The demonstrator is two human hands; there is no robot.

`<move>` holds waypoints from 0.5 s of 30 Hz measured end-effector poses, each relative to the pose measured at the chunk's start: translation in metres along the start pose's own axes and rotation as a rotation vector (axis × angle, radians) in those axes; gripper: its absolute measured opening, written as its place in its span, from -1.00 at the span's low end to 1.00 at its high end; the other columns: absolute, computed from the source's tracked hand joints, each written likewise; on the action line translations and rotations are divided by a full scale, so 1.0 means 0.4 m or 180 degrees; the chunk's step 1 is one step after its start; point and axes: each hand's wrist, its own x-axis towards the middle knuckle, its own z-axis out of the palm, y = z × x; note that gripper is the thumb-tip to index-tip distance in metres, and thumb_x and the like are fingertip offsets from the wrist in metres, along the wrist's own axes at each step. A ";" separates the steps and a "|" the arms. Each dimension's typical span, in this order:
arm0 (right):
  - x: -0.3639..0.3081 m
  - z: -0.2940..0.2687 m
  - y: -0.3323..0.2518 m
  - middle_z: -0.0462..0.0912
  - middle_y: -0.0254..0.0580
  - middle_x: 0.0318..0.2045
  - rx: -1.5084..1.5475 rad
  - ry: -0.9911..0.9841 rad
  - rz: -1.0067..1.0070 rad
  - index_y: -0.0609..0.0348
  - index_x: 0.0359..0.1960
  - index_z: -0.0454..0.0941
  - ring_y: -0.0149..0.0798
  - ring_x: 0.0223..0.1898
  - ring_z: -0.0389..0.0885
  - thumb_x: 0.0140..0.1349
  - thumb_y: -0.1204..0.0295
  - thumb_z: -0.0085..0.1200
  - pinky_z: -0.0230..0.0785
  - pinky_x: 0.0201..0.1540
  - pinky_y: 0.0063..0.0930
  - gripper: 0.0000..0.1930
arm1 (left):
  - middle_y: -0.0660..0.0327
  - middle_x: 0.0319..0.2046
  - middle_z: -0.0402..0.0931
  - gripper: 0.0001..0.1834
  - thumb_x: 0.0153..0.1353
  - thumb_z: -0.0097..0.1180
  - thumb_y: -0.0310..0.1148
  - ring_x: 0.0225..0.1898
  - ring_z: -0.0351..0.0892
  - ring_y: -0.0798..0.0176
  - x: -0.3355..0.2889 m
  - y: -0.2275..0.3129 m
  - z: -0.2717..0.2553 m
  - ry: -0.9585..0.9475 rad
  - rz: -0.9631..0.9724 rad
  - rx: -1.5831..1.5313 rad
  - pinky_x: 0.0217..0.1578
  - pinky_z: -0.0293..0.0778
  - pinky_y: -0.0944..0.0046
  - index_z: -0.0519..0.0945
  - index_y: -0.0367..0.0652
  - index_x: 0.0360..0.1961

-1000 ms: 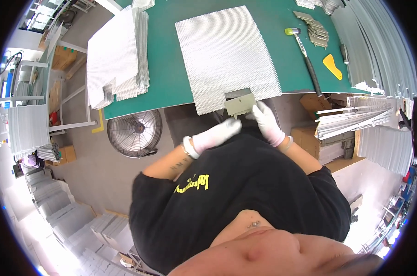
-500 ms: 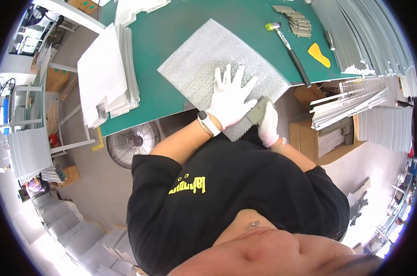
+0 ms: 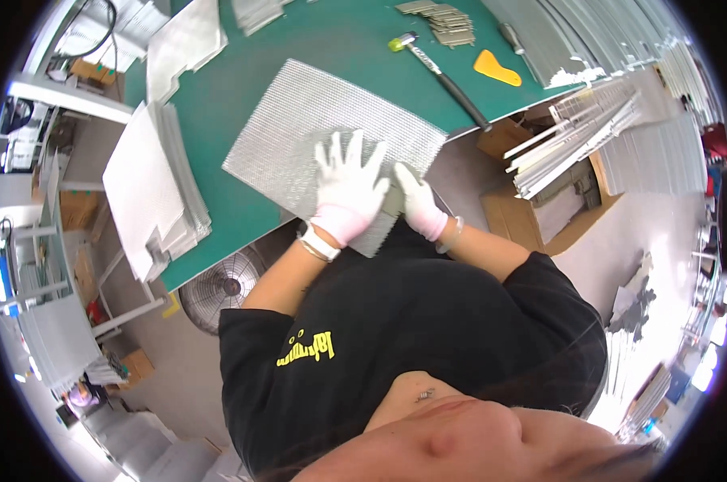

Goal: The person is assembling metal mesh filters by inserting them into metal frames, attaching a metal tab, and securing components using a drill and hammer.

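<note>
A silvery, finely textured sheet, like metal mesh, lies aslant on the green table, its near corner jutting past the edge towards my body. My left hand, in a white glove, presses flat on it with fingers spread. At the sheet's near right edge, my gloved right hand is closed on a small grey-green flat piece, which sits against that edge. My right fingers partly hide the piece, so how it meets the sheet cannot be seen exactly.
A mallet, a yellow scraper and a stack of grey-green pieces lie on the table. Stacked white sheets stand at left. Below are a fan and, at right, a cardboard box beside thin strips.
The whole view has shifted and turned slightly. My right hand has slid along the sheet's edge, away from my body, with the grey-green piece. My left hand stays flat on the sheet.
</note>
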 end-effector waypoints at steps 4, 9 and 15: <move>0.085 -0.047 -0.134 0.71 -0.03 -0.13 -0.2870 -0.2775 0.0614 0.27 0.07 0.56 -0.14 -0.05 0.67 0.25 -0.15 0.09 0.51 0.03 -0.28 -0.33 | 0.02 0.38 0.18 -0.35 0.23 0.09 -0.02 0.42 0.06 -0.23 0.075 -0.178 -0.026 -0.0253 0.0614 0.0249 0.38 -0.14 -0.36 0.36 0.14 0.36; 0.238 -0.413 -0.213 0.71 0.02 -0.12 -0.7048 -0.0714 -0.0592 0.12 -0.08 0.70 -0.10 -0.03 0.70 0.06 0.29 0.25 0.58 -0.10 -0.16 -0.64 | 0.03 0.35 0.23 -0.36 0.18 0.16 -0.22 0.41 0.08 -0.18 0.077 -0.191 -0.114 0.0461 0.0377 0.0861 0.39 -0.11 -0.31 0.39 0.05 0.33; 0.266 -0.643 -0.299 0.72 -0.07 -0.28 -0.7126 -0.0788 -0.0186 0.05 -0.27 0.73 0.04 -0.15 0.71 0.12 0.35 0.14 0.58 -0.12 -0.16 -0.81 | 0.04 0.04 0.55 -0.54 0.18 0.12 -0.47 0.14 0.51 -0.11 -0.095 -0.019 -0.021 0.0170 0.1921 -0.2184 0.21 0.36 -0.06 0.52 -0.21 0.14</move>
